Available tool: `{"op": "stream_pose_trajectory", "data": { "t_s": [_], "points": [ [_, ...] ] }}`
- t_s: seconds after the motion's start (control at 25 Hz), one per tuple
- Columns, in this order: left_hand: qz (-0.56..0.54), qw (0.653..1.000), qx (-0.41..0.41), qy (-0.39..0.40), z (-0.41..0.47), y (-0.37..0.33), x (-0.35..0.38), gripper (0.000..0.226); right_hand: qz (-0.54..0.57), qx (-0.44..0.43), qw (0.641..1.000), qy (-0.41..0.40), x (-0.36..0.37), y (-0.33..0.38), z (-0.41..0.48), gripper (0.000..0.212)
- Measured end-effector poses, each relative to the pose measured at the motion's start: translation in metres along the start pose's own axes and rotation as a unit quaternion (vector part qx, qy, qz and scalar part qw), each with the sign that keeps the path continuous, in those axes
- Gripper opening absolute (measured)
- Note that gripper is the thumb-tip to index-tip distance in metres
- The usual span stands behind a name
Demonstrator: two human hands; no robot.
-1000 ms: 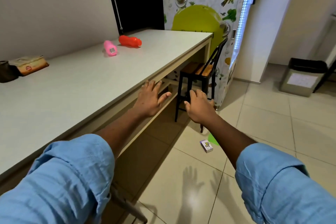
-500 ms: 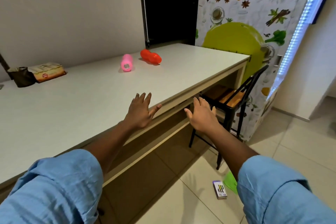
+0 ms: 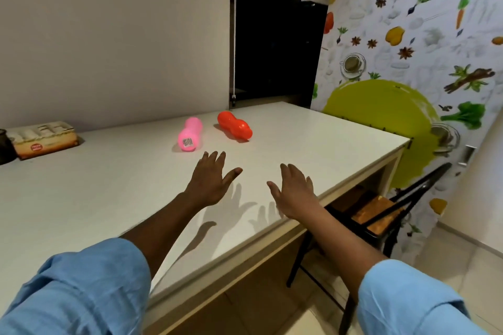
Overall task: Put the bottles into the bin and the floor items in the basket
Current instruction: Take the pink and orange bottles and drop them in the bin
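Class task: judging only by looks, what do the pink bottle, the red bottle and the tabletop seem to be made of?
Pink bottle: probably plastic, opaque, slightly glossy, with a sticker label.
Red bottle: probably plastic, shinier, showing bright highlights.
Tabletop: pale, smooth and matte, possibly laminate; its core is unclear.

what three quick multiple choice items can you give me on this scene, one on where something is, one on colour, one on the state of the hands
1. Where are the two bottles?
A. lying on the white table
B. standing on the chair
C. held in the hands

2. What colours are the bottles?
A. blue and green
B. pink and red
C. both white

3. What state are the hands in?
A. both closed on a bottle
B. one holds a box
C. both open and empty

Answers:
1 A: the pink bottle and the red bottle lie on their sides on the table, near its far end.
2 B: one is pink with a label on its end, the other is red.
3 C: the left hand and the right hand are spread flat above the table, short of the bottles, holding nothing.
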State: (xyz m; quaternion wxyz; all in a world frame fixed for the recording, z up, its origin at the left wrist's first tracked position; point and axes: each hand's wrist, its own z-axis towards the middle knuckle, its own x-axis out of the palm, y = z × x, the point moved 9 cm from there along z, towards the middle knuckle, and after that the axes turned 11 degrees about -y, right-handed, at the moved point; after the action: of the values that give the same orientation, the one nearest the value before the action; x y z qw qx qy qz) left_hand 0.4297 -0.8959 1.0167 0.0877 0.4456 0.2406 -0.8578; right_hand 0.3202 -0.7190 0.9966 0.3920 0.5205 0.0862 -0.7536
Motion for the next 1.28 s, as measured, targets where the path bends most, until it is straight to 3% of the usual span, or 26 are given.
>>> {"op": "stream_pose_trajectory", "data": {
  "t_s": [0.16,0.68,0.88,1.08,1.28],
  "points": [
    [0.002,1.0,-0.017,-0.013,0.072,0.019,0.019,0.076,0.002,-0.004,1.0,-0.022,0.023,-0.002,0.083,0.061],
    [0.128,0.986,-0.102,-0.004,0.228,0.087,0.086,0.075,0.039,-0.057,0.998,0.014,0.138,0.014,0.302,0.062],
    [0.183,0.966,-0.183,-0.015,0.262,0.137,0.1,0.083,0.05,-0.071,0.995,0.051,0.184,0.023,0.369,0.079],
    [0.291,0.932,-0.215,-0.002,0.285,0.173,0.108,0.077,0.036,-0.077,0.994,0.075,0.22,0.035,0.415,0.092],
    [0.288,0.892,-0.343,0.058,0.288,0.206,0.119,0.104,0.017,-0.074,0.99,0.122,0.252,0.036,0.427,0.105]
  ]
}}
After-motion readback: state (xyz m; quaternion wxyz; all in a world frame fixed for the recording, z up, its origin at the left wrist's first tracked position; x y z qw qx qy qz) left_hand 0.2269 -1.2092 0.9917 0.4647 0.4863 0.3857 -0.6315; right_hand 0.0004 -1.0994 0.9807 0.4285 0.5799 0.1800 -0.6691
